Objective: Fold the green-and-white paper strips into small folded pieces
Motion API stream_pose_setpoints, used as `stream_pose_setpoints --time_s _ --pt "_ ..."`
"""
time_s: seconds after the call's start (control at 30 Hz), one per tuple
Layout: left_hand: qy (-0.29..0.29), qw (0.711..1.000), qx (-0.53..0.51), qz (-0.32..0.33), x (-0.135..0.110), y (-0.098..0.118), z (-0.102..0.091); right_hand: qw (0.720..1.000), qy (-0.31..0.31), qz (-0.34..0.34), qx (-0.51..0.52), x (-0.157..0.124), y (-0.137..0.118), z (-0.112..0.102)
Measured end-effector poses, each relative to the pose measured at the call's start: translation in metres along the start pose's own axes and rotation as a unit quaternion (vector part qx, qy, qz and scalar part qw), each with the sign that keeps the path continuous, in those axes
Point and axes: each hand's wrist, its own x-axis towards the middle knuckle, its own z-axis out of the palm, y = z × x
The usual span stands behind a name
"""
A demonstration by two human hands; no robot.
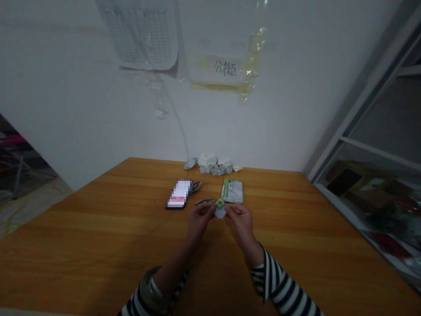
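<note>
Between the fingertips of my left hand (199, 221) and my right hand (242, 221) is a small piece of printed paper (220, 210), white with green marks. Each hand pinches one side of it, a little above the wooden table. Just behind the paper lies a green and white printed booklet or card (233, 191). A dark, flat item (204, 201) rests beyond my left fingers, partly hidden by them. To the left is a phone (179, 194) with a lit screen, and a small dark card-like piece (196, 186) touches or lies beside its right edge.
Crumpled printed papers (215, 166) are heaped at the table's back edge, against the white wall. The wooden table (108, 219) spans the view. Taped to the wall are a gridded sheet (141, 35) and a handwritten label (225, 69). Shelving with boxes (368, 188) stands at right.
</note>
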Motion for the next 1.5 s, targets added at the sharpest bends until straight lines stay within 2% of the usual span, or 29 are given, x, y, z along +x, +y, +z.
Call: stream_pose_setpoints --time_s 0.2,0.33,0.5,0.63,0.7,0.87,1.0,1.1,1.17,1.23,1.33,1.43,1.5 --pt "0.017 1.000 -0.013 0.019 -0.004 0.000 0.006 0.998 0.033 0.020 0.057 -0.005 0.000 0.006" --pt "-0.010 1.000 0.003 0.015 0.000 -0.001 0.002 0.998 0.041 0.017 0.042 -0.005 0.000 0.005" --pt "-0.054 0.997 0.047 0.010 0.007 -0.004 -0.006 0.997 -0.018 0.057 0.044 0.000 0.003 0.001" --pt "-0.061 0.996 0.063 0.015 0.004 -0.004 -0.006 0.995 -0.067 0.071 0.032 0.001 0.007 0.000" --pt "-0.056 0.995 0.080 0.024 0.002 -0.003 -0.005 0.995 -0.070 0.070 0.028 0.001 0.009 0.000" --pt "-0.050 0.994 0.091 0.022 -0.001 -0.004 -0.002 0.998 -0.017 0.065 0.017 -0.003 0.011 0.003" --pt "-0.057 0.995 0.079 0.002 0.002 -0.003 -0.004 0.997 0.022 0.069 0.031 -0.002 0.008 0.003" --pt "-0.040 0.998 0.052 -0.020 0.006 -0.001 -0.007 0.995 0.055 0.067 0.044 0.000 0.004 0.000" --pt "-0.027 0.998 0.037 -0.033 0.007 -0.001 -0.009 0.994 0.068 0.068 0.050 0.001 0.002 -0.002" --pt "-0.040 0.998 0.043 -0.035 0.007 -0.001 -0.009 0.994 0.071 0.065 0.049 0.001 0.002 -0.003" --pt "-0.078 0.994 0.069 -0.024 0.005 -0.001 -0.007 0.997 0.040 0.056 0.041 0.000 0.003 -0.001" --pt "-0.072 0.995 0.068 -0.013 0.004 0.000 -0.006 0.995 -0.036 0.067 0.060 -0.002 0.003 -0.001" --pt "-0.063 0.996 0.066 -0.007 0.004 0.002 -0.007 0.991 -0.065 0.085 0.086 -0.002 0.002 -0.001"
